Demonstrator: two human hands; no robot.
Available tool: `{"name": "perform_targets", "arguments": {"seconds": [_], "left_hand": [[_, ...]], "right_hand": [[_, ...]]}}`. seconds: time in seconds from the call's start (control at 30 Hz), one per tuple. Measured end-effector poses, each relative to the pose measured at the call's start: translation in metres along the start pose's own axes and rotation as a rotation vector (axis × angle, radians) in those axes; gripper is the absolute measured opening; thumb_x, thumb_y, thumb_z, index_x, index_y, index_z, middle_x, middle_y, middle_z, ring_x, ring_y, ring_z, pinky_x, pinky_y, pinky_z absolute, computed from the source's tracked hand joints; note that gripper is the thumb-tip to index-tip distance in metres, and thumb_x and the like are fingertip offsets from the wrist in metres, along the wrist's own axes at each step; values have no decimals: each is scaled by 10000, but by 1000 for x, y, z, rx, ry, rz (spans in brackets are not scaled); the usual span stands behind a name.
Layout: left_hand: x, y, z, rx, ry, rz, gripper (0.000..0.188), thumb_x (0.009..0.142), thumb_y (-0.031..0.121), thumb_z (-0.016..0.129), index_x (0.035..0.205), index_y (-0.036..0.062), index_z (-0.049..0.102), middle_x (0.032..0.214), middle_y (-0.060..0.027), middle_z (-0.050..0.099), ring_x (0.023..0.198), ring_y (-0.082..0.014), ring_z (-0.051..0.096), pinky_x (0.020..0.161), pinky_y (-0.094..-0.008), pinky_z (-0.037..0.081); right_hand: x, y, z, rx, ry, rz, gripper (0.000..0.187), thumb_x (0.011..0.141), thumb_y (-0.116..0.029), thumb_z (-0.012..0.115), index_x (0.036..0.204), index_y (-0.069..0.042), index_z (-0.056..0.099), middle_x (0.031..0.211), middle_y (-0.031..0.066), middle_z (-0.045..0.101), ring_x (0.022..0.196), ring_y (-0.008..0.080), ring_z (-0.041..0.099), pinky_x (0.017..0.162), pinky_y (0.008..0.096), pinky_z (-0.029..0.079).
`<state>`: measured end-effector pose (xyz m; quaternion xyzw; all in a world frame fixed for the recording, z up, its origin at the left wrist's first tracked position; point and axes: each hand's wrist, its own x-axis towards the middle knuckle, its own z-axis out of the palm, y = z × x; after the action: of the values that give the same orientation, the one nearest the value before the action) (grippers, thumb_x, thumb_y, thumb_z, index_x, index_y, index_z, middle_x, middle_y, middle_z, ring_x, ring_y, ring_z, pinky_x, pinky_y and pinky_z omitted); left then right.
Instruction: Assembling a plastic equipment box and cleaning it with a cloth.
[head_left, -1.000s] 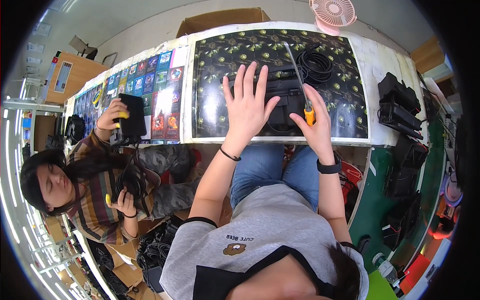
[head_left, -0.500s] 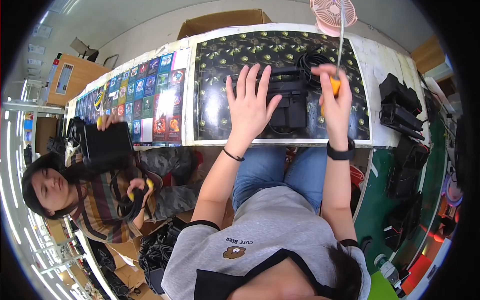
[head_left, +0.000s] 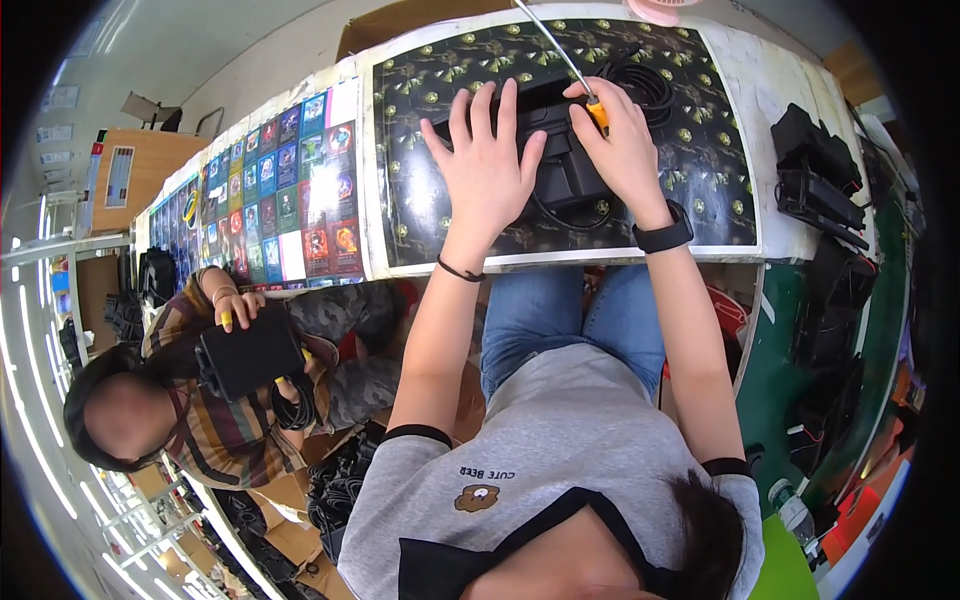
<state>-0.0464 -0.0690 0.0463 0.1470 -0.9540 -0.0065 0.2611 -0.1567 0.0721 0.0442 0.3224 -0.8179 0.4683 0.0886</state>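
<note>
A black plastic device [head_left: 570, 172] with a cable lies on the dark patterned mat [head_left: 690, 205] in front of me. My left hand [head_left: 488, 165] rests over its left part, fingers spread and palm down. In my right hand [head_left: 622, 145] is a screwdriver [head_left: 598, 112] with a yellow-orange handle. Its long metal shaft points up and to the left, away from the device. The right fingers are curled round the handle at the device's right side, hiding some of its surface. A coil of black cable [head_left: 655, 92] lies just beyond that hand.
Colourful cards in a printed sheet [head_left: 270, 190] cover the table's left. More black plastic units [head_left: 815, 150] stand at the right edge. A pink fan [head_left: 655, 10] shows at the far edge. At left, another person holds a black box [head_left: 250, 352].
My right hand has come left to the device, and the screwdriver's shaft has swung from upright to leaning left. My left hand stays spread over the device. The other person's box is lower.
</note>
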Motion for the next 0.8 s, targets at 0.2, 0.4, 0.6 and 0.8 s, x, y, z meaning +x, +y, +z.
{"name": "perform_targets", "arguments": {"seconds": [0.2, 0.4, 0.6, 0.8], "left_hand": [[-2, -1, -3, -17, -45, 7, 731, 922, 569, 587, 1521, 186, 419, 1519, -88, 423, 1434, -352, 335, 1094, -741, 183], [2, -11, -2, -68, -40, 56, 939, 740, 664, 710, 1504, 187, 442, 1501, -75, 443, 1436, -354, 328, 1074, -757, 204], [25, -62, 10, -159, -53, -19, 1048, 650, 626, 790, 1529, 196, 415, 1518, -106, 412, 1451, -423, 272, 1077, -721, 234], [29, -91, 9, -235, -106, 77, 1054, 635, 575, 812, 1530, 186, 415, 1514, -124, 398, 1436, -425, 279, 1064, -718, 232]], "right_hand": [[-10, 13, 4, 170, 1, 100, 326, 891, -349, 730, 1147, -160, 659, 1231, 78, 653, 1092, 306, 627, 951, 395, 487], [-19, 30, 2, 332, -18, 162, 464, 899, -389, 743, 1250, -120, 606, 1179, 88, 688, 1086, 294, 647, 952, 374, 482], [-75, 54, -32, 564, -111, 398, 510, 970, -143, 598, 1464, -162, 472, 1148, 47, 719, 815, 107, 637, 759, 257, 513], [-137, 36, -81, 566, -345, 541, 522, 1032, -106, 523, 1539, -167, 412, 1071, 57, 718, 757, 76, 612, 717, 241, 511]]}}
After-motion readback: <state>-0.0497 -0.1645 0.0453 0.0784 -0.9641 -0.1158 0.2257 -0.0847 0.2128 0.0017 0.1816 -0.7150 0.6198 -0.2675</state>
